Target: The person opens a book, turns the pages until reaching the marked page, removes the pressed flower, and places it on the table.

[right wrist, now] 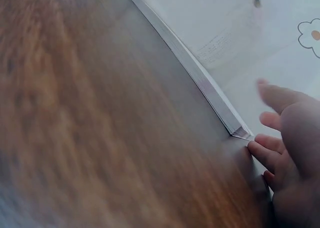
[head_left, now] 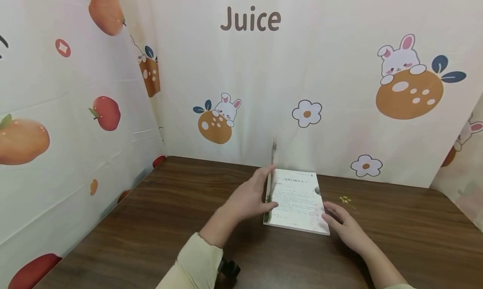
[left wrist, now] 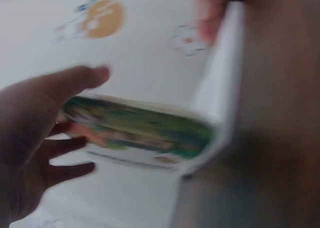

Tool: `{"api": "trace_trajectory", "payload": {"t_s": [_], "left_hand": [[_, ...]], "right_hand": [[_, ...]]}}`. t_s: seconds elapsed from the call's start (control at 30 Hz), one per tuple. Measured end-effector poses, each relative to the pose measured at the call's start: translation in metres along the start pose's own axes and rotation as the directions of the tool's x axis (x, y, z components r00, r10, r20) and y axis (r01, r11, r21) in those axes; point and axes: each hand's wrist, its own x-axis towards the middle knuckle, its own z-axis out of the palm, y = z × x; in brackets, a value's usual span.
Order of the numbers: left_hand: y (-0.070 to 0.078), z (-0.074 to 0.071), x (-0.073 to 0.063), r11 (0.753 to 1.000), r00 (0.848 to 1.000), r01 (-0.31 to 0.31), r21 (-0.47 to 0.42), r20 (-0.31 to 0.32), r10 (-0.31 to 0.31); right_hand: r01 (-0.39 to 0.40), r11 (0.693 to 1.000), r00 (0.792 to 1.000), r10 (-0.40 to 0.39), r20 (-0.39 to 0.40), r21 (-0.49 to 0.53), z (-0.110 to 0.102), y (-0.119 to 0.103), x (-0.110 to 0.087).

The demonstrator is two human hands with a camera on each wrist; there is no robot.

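Note:
A book [head_left: 296, 201] lies on the brown table, a page of printed text facing up. Its cover [head_left: 273, 150] stands upright along the left side and shows a green picture, blurred, in the left wrist view. My left hand [head_left: 247, 196] is at this cover, thumb apart from the fingers; in the left wrist view the fingers [left wrist: 67, 170] are extended beside it. Whether they touch it is hard to tell. At the book's right edge is my right hand [head_left: 345, 226], fingers loosely bent, with fingertips [right wrist: 262, 155] by the book's corner in the right wrist view.
Small yellowish bits [head_left: 345, 199] lie on the table [head_left: 181, 205] right of the book. A printed curtain [head_left: 264, 71] with fruit and rabbits hangs behind the table's far edge and along the left. A black device [head_left: 229, 269] sits under my left wrist.

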Motion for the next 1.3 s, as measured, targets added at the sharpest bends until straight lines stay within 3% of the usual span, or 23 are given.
{"api": "trace_trajectory", "payload": {"t_s": [0.1,0.2,0.33,0.5,0.63,0.77,0.9,1.03,1.17,1.3], "left_hand": [[0.004,0.02,0.004,0.992,0.999,-0.034,0.118,-0.013,0.036],[0.004,0.035,0.004,0.981,0.993,-0.045,0.186,0.115,0.024],[0.0,0.046,0.0,0.973,0.953,-0.059,0.223,0.304,-0.012],[0.001,0.051,-0.002,0.961,0.917,-0.055,0.271,0.395,-0.059],[0.008,0.057,0.0,0.929,0.911,-0.068,0.365,0.401,-0.091],[0.015,0.064,0.002,0.905,0.906,-0.054,0.422,0.403,-0.133],[0.022,0.07,0.002,0.897,0.899,-0.038,0.441,0.407,-0.162],[0.025,0.074,-0.001,0.894,0.898,-0.028,0.446,0.404,-0.173],[0.017,0.074,-0.002,0.911,0.91,-0.022,0.411,0.385,-0.152],[-0.008,0.062,0.007,0.969,0.917,0.045,0.242,0.375,-0.136]], "right_hand": [[-0.019,0.999,0.999,0.02,-0.031,0.051,0.0,-0.001,0.0],[0.002,0.997,0.998,0.003,-0.057,0.078,-0.001,-0.003,0.001],[0.022,0.991,0.998,-0.014,-0.063,0.131,-0.003,-0.007,0.001],[-0.012,0.993,0.999,0.016,-0.034,0.119,-0.005,-0.007,-0.001],[-0.011,1.0,1.0,0.011,-0.005,0.007,-0.005,0.001,-0.001],[0.067,0.997,0.997,-0.068,-0.019,-0.047,-0.004,0.008,-0.003],[0.11,0.981,0.994,-0.111,0.002,-0.157,-0.002,0.01,-0.009],[0.085,0.967,0.996,-0.075,0.051,-0.238,0.002,0.009,-0.015],[0.093,0.962,0.995,-0.082,0.053,-0.257,0.003,0.007,-0.01],[0.149,0.964,0.989,-0.143,0.043,-0.22,-0.005,-0.002,0.012]]}}
